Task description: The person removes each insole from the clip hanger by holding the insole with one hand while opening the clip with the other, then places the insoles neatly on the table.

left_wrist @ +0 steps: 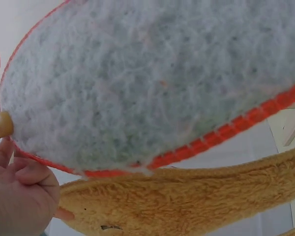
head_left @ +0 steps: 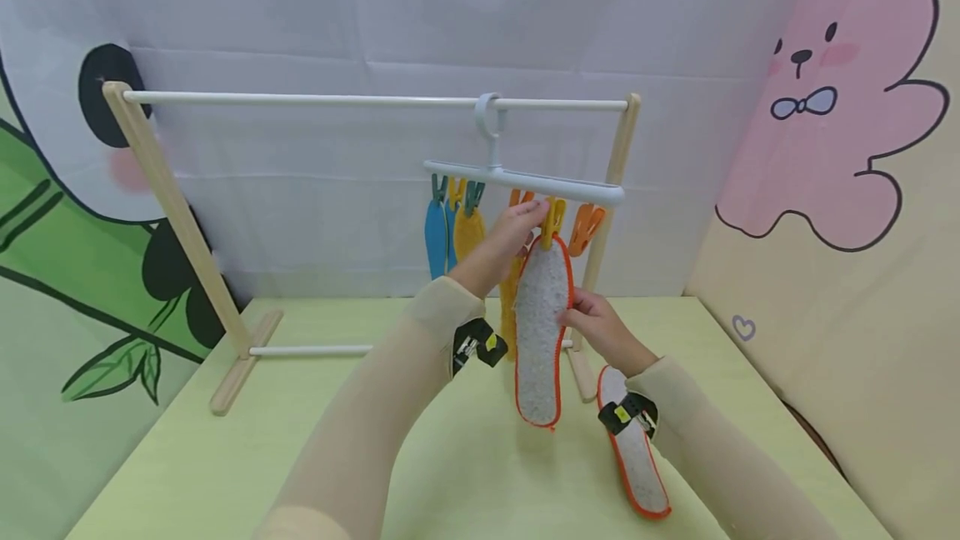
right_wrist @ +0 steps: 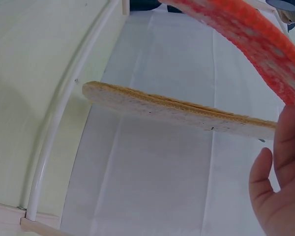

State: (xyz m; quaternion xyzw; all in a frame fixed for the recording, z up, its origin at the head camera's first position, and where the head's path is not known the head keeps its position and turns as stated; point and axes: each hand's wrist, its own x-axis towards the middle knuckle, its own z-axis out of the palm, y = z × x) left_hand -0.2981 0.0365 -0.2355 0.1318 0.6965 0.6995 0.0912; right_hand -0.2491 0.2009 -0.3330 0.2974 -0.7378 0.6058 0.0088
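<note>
A pale grey insole (head_left: pixel 542 332) with red stitched edging hangs upright from a yellow clothespin (head_left: pixel 553 219) under a white hanger (head_left: pixel 525 182). My left hand (head_left: pixel 498 248) is up at that clothespin, its fingertips against the clip's left side and its lower fingers curled beside the insole's top edge. Halfway down the insole, my right hand (head_left: pixel 602 327) pinches the right edge. In the left wrist view the insole's fuzzy face (left_wrist: pixel 147 83) fills the upper part, and the clothespin (left_wrist: pixel 1 125) bites its end. A fuzzy yellow insole (left_wrist: pixel 177 196) hangs just behind.
The hanger hooks over the white top rail (head_left: pixel 315 100) of a wooden rack. Blue insoles (head_left: pixel 436 240) and a yellow insole (head_left: pixel 468 232) hang left of my hand. An orange clothespin (head_left: pixel 586 229) hangs at the right. Another red-edged insole (head_left: pixel 641 473) lies on the table (head_left: pixel 300 457).
</note>
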